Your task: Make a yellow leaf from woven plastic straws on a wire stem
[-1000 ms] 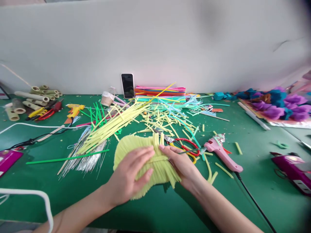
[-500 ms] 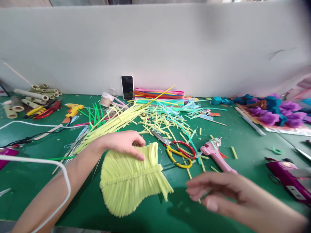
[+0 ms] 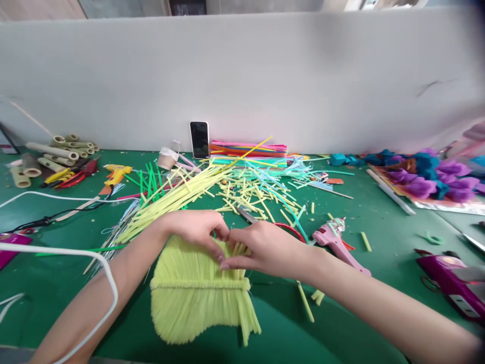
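A yellow-green leaf-shaped piece made of pipe cleaners (image 3: 189,303) lies before me, with a raised fuzzy rib across its middle and loose stem ends at its right. On its upper edge, my left hand (image 3: 199,232) grips it, thumb on top. My right hand (image 3: 261,247) is closed beside the left one, pinching the pipe cleaner ends at the upper right corner. Both hands' fingertips nearly meet there. Behind my right hand, scissors (image 3: 290,231) with a red handle are partly hidden by the wrist.
A bundle of yellow pipe cleaners (image 3: 178,194) and cut scraps lie beyond my hands. A pink glue gun (image 3: 341,247) is to the right, a yellow glue gun (image 3: 116,174) at left. A phone (image 3: 199,140) leans on the wall. A white cable (image 3: 108,275) crosses my left forearm.
My right hand has moved left from open air onto the leaf's upper right corner and closed on the stem ends. The leaf has turned slightly; my left hand stays on it.
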A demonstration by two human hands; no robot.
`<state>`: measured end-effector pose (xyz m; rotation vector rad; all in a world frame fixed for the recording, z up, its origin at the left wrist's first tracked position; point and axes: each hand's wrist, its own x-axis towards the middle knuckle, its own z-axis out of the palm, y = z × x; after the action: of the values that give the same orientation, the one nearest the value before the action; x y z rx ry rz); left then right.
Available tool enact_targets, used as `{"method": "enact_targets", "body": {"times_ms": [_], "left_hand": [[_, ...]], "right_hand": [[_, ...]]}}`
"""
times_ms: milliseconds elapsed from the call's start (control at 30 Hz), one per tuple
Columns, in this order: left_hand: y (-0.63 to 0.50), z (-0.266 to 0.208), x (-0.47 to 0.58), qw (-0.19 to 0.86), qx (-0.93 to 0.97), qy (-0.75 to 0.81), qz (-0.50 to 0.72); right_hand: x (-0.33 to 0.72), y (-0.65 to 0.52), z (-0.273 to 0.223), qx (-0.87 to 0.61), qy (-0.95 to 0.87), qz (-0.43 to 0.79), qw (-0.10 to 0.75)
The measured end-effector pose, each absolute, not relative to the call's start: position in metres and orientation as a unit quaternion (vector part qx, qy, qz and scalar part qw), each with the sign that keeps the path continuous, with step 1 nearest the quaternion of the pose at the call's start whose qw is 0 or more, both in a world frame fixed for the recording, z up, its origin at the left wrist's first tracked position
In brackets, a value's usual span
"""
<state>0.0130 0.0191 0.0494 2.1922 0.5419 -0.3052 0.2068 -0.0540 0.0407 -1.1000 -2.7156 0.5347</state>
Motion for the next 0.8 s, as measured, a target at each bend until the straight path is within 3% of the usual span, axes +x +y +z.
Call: {"method": "enact_targets", "body": {"times_ms": [167, 367, 533, 633, 800], "left_hand": [[0.033, 0.046, -0.001, 0.522, 0.802, 0.277, -0.09], [0.042, 0.019, -0.05, 0.739, 0.474, 0.374, 0.298], [0.006, 0.001, -0.04, 0.785, 0.396, 0.302, 0.369], [-0.019, 0.002, -0.018, 0.811, 0.376, 0.292, 0.342], [-0.032, 0.002, 0.002, 0.776, 0.331, 0.352, 0.406]], "right_hand": [[0.216, -0.052, 0.039, -0.389, -0.892, 0.22, 0.07], [0.245, -0.055, 0.034, -0.516, -0.752, 0.33, 0.244], [0.243, -0.057, 0.028, -0.589, -0.647, 0.31, 0.371], [0.232, -0.058, 0.021, -0.595, -0.652, 0.29, 0.371], [0.217, -0.061, 0.017, -0.592, -0.692, 0.295, 0.288]]}}
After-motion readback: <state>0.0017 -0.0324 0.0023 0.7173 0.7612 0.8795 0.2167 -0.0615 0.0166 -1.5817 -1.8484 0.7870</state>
